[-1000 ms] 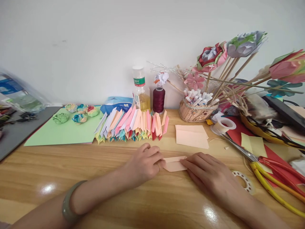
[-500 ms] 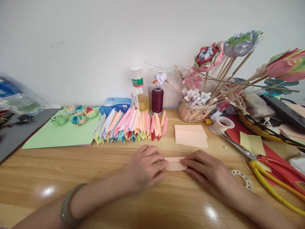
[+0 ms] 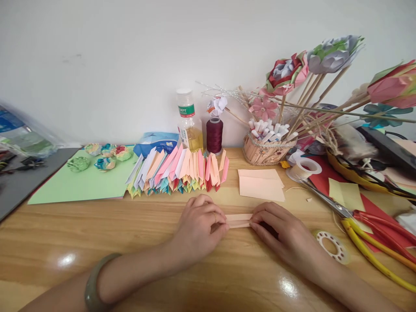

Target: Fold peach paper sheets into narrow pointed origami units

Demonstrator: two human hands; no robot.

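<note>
A small piece of pale peach paper point(image 3: 238, 218) lies on the wooden table between my hands, creased lengthwise, its near edge turned up. My left hand point(image 3: 202, 223) pinches its left end between thumb and fingers; a ring and a bracelet show on that side. At the right end, my right hand point(image 3: 276, 223) grips the paper the same way. Just beyond it lie flat sheets of the same peach paper point(image 3: 260, 184). Behind my left hand stands a long row of folded paper pieces point(image 3: 182, 171) in many colours.
Several crumpled paper flowers point(image 3: 105, 162) rest on a green sheet point(image 3: 81, 188) at left. A thread spool point(image 3: 214, 135), a bottle point(image 3: 190, 125) and a basket point(image 3: 268, 149) with paper flowers stand along the wall. Scissors point(image 3: 341, 210), pliers-like yellow handles point(image 3: 367, 255) and a tape roll point(image 3: 331, 247) lie at right.
The near edge of the peach paper has been folded upward, so its visible strip is narrower. My thumbs have moved up to that edge. The view has shifted slightly.
</note>
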